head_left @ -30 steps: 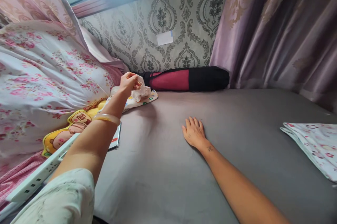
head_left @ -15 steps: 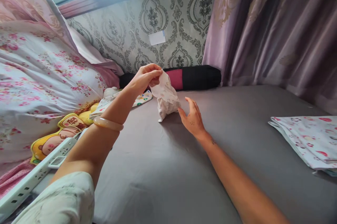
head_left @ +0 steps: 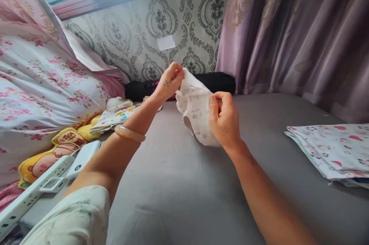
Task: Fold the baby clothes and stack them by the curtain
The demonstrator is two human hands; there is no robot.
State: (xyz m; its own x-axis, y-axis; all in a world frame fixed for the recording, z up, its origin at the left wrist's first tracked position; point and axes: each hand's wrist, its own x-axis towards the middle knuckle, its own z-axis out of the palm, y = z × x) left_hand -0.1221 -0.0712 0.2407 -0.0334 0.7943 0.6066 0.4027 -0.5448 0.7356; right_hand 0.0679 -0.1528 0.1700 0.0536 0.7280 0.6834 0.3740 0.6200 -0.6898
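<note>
A thin white cloth with a faint small print hangs between my two hands above the grey bed sheet. My left hand pinches its upper left corner, raised in front of the black bolster. Lower and to the right, my right hand grips the cloth's right edge between thumb and curled fingers. The cloth is partly stretched between them and its lower part droops in folds. A pale bangle circles my left forearm.
Folded printed cloths lie at the right. On the left are another patterned cloth, a yellow plush, a white power strip and floral bedding. A black bolster lies along the wall, beside a purple curtain.
My right hand has closed on the cloth's right edge and lifted it. The cloth, bunched and hanging before, is now spread between both hands. The view has shifted slightly.
</note>
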